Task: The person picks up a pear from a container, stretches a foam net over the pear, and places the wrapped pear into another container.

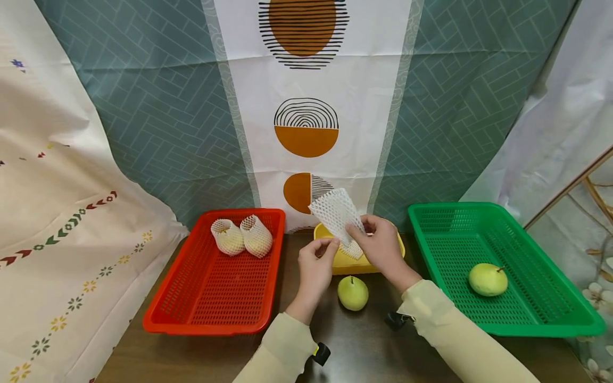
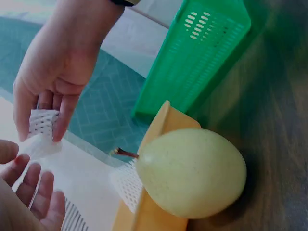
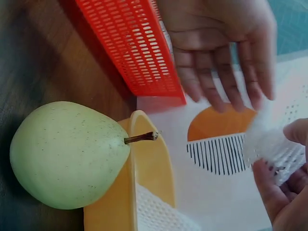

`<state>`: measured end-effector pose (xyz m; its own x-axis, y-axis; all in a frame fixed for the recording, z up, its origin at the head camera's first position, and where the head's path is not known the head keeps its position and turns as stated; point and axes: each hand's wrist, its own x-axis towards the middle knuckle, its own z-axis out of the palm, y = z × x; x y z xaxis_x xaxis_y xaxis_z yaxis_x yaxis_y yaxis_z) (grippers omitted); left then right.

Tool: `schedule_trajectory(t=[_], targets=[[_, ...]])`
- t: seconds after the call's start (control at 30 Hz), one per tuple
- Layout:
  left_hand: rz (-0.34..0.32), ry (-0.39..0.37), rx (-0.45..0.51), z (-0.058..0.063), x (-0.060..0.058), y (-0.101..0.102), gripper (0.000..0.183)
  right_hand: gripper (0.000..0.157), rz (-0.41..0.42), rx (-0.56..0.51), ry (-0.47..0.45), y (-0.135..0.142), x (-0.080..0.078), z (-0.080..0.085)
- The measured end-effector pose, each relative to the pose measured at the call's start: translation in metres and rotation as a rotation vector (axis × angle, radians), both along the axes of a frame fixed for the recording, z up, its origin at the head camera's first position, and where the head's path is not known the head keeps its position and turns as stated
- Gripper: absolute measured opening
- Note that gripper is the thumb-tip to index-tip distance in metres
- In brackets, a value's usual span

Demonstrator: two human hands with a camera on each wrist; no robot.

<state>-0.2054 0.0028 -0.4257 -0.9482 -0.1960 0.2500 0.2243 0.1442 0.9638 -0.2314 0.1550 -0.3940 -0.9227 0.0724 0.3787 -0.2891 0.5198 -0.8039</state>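
Observation:
A white foam net sleeve (image 1: 335, 210) is held up over the yellow basket (image 1: 359, 266), flattened and with no fruit visible in it. My right hand (image 1: 383, 247) pinches its side between thumb and fingers. At its lower end is my left hand (image 1: 316, 268), thumb and index tips together on the edge; the other fingers are loosely bent. That end is blurred in the right wrist view. A bare green pear (image 1: 353, 293) stands stem up on the table below the hands, just in front of the yellow basket. More white netting (image 3: 161, 211) lies inside that basket.
To the left, a red basket (image 1: 210, 327) holds two pears in foam nets (image 1: 257, 236). The green basket (image 1: 546, 330) on the right has one bare pear (image 1: 487, 280) in it. Behind the dark wooden table (image 1: 354, 351) hangs a patterned cloth (image 1: 306, 80).

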Motion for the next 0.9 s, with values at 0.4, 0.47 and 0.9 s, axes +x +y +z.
schedule_trajectory(t=[0.4, 0.47, 0.9], targets=[[-0.139, 0.026, 0.211, 0.026, 0.010, 0.004, 0.022, 0.026, 0.168, -0.133, 0.064, -0.010, 0.027, 0.009], [-0.139, 0.021, 0.230, 0.034, 0.014, 0.003, 0.023, 0.026, 0.219, -0.177, 0.057, -0.011, 0.030, 0.008], [-0.128, 0.011, 0.223, 0.048, 0.020, -0.002, 0.023, 0.020, 0.291, -0.368, 0.018, -0.012, 0.028, -0.008]])
